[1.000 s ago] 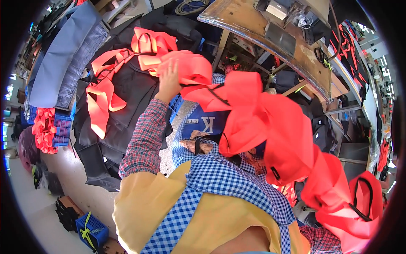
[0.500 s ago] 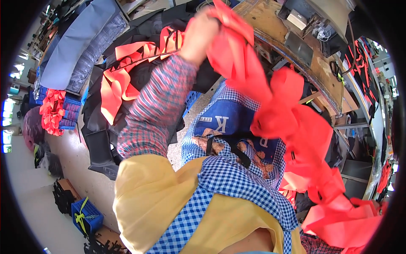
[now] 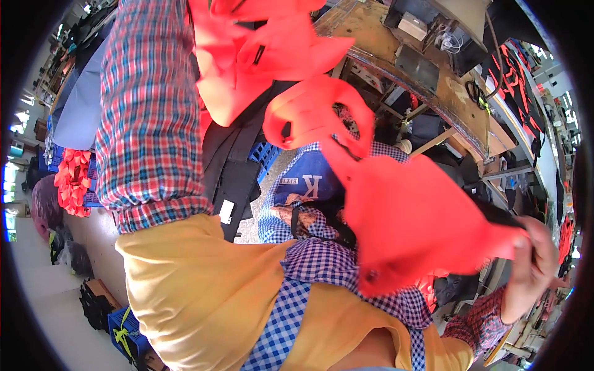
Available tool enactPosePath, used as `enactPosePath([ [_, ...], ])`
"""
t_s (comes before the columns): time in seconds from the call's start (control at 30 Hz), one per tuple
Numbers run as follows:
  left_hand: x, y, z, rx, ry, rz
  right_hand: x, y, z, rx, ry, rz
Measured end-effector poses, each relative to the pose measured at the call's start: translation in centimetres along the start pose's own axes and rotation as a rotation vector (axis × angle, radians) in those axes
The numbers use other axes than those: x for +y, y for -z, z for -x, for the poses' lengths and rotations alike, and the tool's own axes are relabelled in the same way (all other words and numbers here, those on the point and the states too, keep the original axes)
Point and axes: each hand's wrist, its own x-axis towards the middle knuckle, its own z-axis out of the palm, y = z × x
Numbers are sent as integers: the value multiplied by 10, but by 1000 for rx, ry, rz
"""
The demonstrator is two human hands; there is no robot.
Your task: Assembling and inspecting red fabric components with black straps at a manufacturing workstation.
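A long coral-red fabric strip (image 3: 414,216) with small dark bits along it is stretched across in front of me. At the right, my right hand (image 3: 537,263) pinches one end of it between thumb and fingers. From there it twists and loops over my lap toward the upper left, where a bunched red mass of fabric (image 3: 272,49) spreads out. My left arm, in a checked sleeve (image 3: 151,111), reaches up past the top edge beside this mass. The left hand itself is out of the picture. Under the strip lies my blue checked apron (image 3: 297,247).
Black padded pieces (image 3: 232,167) lie heaped beyond my left arm. A worn wooden table (image 3: 427,80) with a machine (image 3: 445,37) stands at the upper right. More red strips (image 3: 75,179) hang over a blue crate at the left; another blue crate (image 3: 127,334) sits lower left.
My left arm has swung up and left, carrying part of the red fabric with it, and its hand has left the picture. My right hand has come into view, pulling the strip out.
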Motion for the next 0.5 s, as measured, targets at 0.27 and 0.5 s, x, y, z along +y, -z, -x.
enactPosePath([
  [0.27, 291, 6, 213, -326, -1227, 1114, -14, -73, -71, -610, 167, -148],
  [0.5, 367, 43, 275, -1170, -958, 1214, 29, -70, -94, -742, 58, -353],
])
